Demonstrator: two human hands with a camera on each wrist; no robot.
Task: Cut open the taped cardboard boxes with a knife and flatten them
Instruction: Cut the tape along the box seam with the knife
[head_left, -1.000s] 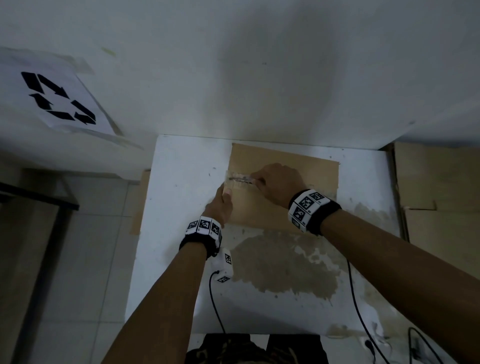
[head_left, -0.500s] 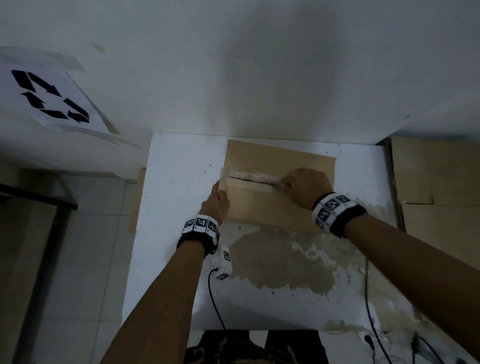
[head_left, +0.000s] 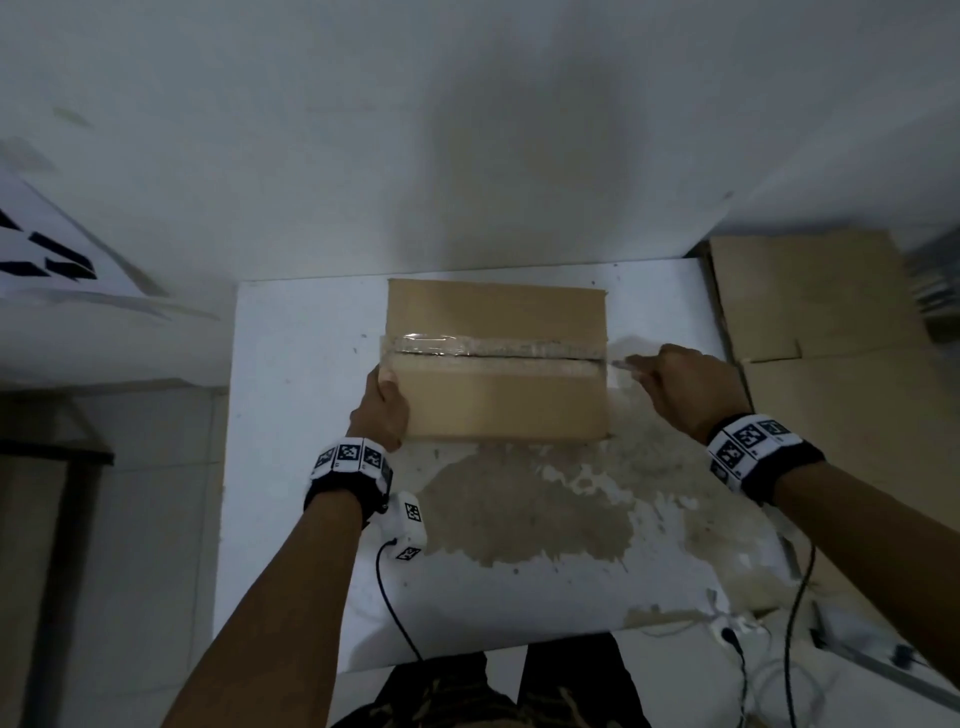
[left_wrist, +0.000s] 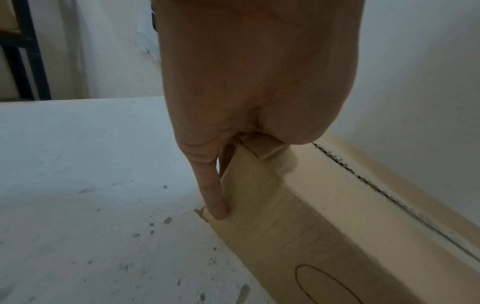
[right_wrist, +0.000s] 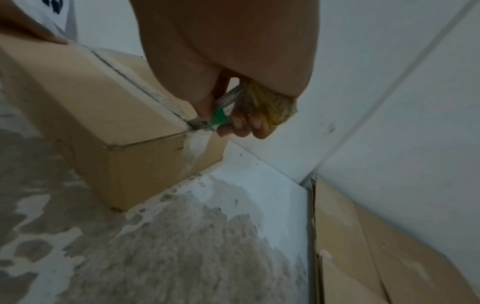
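Observation:
A brown cardboard box (head_left: 498, 400) stands on the white table (head_left: 291, 467) against the wall. Its clear tape seam (head_left: 467, 349) runs left to right and shows a dark slit. My left hand (head_left: 383, 400) braces the box's near left corner, thumb on top. In the left wrist view a straight finger (left_wrist: 214, 195) presses down the box's side (left_wrist: 298, 216). My right hand (head_left: 675, 382) grips a clear-handled knife (right_wrist: 221, 115) with a green part and a yellow wrap. The knife's tip (head_left: 621, 364) is just off the box's right edge, at the seam's end (right_wrist: 193, 124).
Flattened cardboard sheets (head_left: 821, 364) lie right of the table, also in the right wrist view (right_wrist: 363, 257). A paper with a recycling sign (head_left: 47, 260) hangs at the left. A worn brown patch (head_left: 519, 514) marks the tabletop. A white tagged device (head_left: 408, 525) and cables (head_left: 395, 603) sit near the front.
My right hand has drawn the knife rightward along the tape seam, from near the left end to past the box's right edge. My left hand stays at the left corner.

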